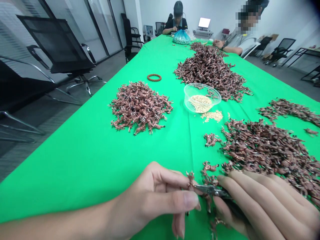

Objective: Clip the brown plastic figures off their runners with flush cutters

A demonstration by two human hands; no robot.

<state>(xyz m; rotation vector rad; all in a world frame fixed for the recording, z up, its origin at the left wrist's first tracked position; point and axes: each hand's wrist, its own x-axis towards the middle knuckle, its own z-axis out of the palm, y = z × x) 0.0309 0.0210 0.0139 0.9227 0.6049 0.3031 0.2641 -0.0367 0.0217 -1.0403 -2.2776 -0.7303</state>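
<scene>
My left hand [155,200] pinches a small brown deer figurine [191,178] between thumb and forefinger, low over the green table [87,156]. My right hand [265,203] is closed round small pliers [212,190], whose tip touches the figurine. A big heap of the same brown figurines [270,150] lies just beyond my right hand, with a few loose ones by my fingers. Another heap [140,106] sits to the left, further off.
A clear plastic bowl [202,97] holds small gold bits, with more spilled beside it [212,115]. A brown bead bracelet [154,77] and a third heap [210,71] lie further back. Two other people sit at the far end. Black chairs [62,50] stand at left.
</scene>
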